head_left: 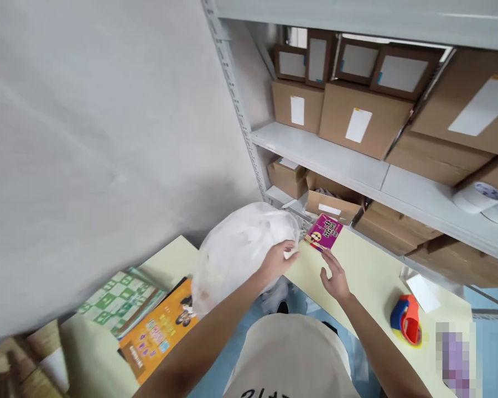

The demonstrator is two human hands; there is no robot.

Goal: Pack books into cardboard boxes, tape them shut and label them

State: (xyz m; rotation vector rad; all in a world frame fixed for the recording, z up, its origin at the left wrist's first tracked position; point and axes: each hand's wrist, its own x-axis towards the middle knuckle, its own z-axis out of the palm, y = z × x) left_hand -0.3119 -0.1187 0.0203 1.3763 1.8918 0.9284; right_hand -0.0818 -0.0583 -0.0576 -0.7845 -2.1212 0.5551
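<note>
A purple box [324, 232] with black lettering lies on the pale yellow table, close to the shelves. My right hand [336, 279] is just in front of it, fingers stretched out and the thumb apart. Its fingertips are near the box's lower edge; whether they touch it I cannot tell. Over the right side of a big white plastic bag [236, 254] is my left hand [277, 261], fingers loosely curved and parted from the thumb, with nothing in it. Contact between that hand and the bag is unclear.
Metal shelves [315, 157] with labelled cardboard boxes [353, 119] rise behind the table. At right sit a red and blue tape dispenser [406, 320], a white paper [424, 293] and tape rolls [477, 197]. An orange book [157, 331] and green checkered books [115, 301] lie at left.
</note>
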